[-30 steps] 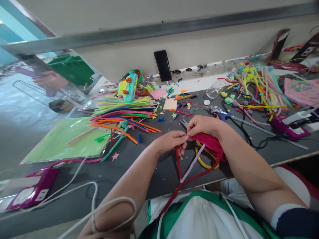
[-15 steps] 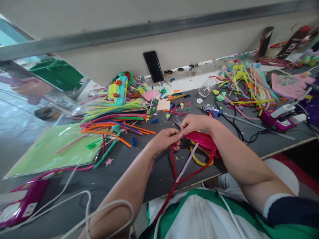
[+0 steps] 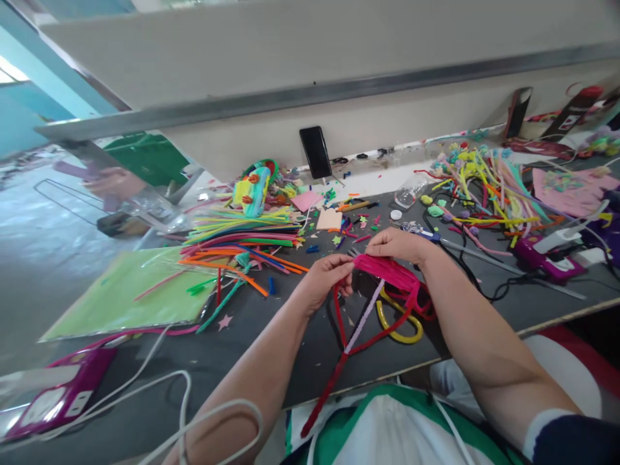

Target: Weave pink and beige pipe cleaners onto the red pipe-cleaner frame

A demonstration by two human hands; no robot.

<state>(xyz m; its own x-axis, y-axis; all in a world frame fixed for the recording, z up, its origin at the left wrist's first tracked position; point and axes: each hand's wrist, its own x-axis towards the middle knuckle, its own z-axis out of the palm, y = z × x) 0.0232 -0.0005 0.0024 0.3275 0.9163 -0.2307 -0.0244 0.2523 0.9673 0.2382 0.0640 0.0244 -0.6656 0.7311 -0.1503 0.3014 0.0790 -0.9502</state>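
Note:
Between my hands is a craft piece of pipe cleaners: a bright pink bundled band (image 3: pixel 390 269) joined to red stems and one lavender stem (image 3: pixel 367 314). These stems meet at a twisted red stalk (image 3: pixel 325 395) that reaches down toward my lap. My left hand (image 3: pixel 330 276) pinches the band's left end, fingers closed. My right hand (image 3: pixel 396 245) is closed on the band's upper edge, its fingertips partly hidden. Beneath the piece lie scissors with yellow handles (image 3: pixel 404 332), partly covered by it.
Loose coloured pipe cleaners (image 3: pixel 242 236) lie left, by a green sheet in plastic (image 3: pixel 126 294). A phone (image 3: pixel 316 153) leans on the back panel. Right of my hands are a blue glue gun (image 3: pixel 429 236), cords, more pipe cleaners (image 3: pixel 484 187) and a purple power strip (image 3: pixel 549 258).
My right hand has moved slightly away from my left along the pink band, so more of the band shows. The camera view has shifted, and the scissors' handles show more.

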